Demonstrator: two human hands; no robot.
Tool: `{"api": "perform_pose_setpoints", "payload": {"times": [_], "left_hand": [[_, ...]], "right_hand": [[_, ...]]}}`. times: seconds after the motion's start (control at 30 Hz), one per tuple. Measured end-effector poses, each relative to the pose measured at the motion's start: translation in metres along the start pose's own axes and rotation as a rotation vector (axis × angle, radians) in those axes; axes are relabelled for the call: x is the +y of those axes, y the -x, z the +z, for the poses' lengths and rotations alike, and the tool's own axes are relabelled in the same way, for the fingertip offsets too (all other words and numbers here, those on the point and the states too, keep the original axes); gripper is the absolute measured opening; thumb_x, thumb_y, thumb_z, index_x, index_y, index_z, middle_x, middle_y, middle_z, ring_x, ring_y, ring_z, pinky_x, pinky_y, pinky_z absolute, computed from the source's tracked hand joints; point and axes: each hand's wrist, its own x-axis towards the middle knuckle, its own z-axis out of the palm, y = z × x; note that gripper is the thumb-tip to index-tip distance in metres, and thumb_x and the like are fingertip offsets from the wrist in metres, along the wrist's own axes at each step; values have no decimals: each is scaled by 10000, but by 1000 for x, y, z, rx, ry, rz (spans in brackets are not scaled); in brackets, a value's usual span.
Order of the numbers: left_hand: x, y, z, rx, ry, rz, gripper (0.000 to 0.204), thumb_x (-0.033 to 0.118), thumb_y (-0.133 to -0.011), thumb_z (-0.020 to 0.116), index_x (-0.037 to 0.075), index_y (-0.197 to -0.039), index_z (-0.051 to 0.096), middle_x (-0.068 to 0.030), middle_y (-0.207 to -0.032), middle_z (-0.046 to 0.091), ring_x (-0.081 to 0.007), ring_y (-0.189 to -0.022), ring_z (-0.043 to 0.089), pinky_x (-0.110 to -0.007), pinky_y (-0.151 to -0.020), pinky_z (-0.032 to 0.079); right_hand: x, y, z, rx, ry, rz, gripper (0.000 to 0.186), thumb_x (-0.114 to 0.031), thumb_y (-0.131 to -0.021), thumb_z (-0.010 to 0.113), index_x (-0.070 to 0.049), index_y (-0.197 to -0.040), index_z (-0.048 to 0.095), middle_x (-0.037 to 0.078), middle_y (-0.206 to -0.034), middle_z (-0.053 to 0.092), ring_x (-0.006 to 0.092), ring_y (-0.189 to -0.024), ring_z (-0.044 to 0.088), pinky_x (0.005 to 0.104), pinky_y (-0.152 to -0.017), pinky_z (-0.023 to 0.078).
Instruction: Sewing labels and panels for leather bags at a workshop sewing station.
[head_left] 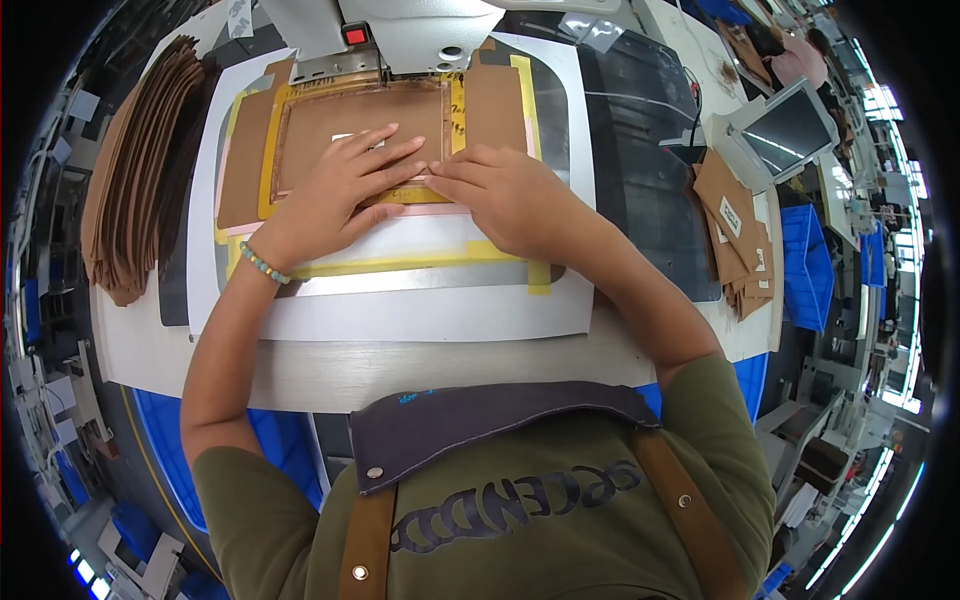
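Note:
My left hand [338, 188] lies flat with fingers spread on a brown leather piece [330, 122] set inside a yellow-taped template frame [268, 160]. My right hand [505, 198] rests beside it, fingertips pressing the frame's lower edge where the two hands meet. Neither hand grips anything. The frame sits on a white plate [400, 315] under the white sewing machine head [400, 35] with a red button.
A tall stack of brown leather pieces [135, 175] lies at the left. At the right are more brown cut pieces [735, 235], a small tilted screen [785, 130] and a blue bin [808, 265]. Other workstations show at the far right edge.

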Motion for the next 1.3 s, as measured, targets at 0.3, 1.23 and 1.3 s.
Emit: {"api": "perform_pose_setpoints", "payload": {"times": [0.3, 1.23, 1.3], "left_hand": [[-6, 0, -5, -25, 25, 27, 538, 289, -1031, 661, 170, -1554, 616, -63, -1696, 484, -347, -1607, 350, -550, -1300, 257], [-48, -42, -2, 66, 31, -19, 485, 279, -1050, 627, 135, -1512, 651, -91, -1627, 561, -345, -1549, 426, -495, -1272, 296], [-52, -45, -1, 79, 29, -26, 481, 291, -1056, 622, 124, -1507, 654, -98, -1618, 569, -348, -1528, 451, -482, -1264, 315]], "right_hand": [[-2, 1, 7, 49, -33, -4, 426, -37, -851, 681, -4, -1274, 724, 106, -1267, 745, 270, -1185, 665, 393, -1005, 538], [15, -14, 19, 59, 106, 170, 396, -50, -899, 674, -11, -1292, 690, 145, -1373, 669, 302, -1330, 591, 470, -1057, 482], [12, -10, 11, 35, 121, 183, 367, -97, -931, 694, -47, -1295, 708, 135, -1427, 647, 304, -1431, 527, 538, -1152, 424]]}}
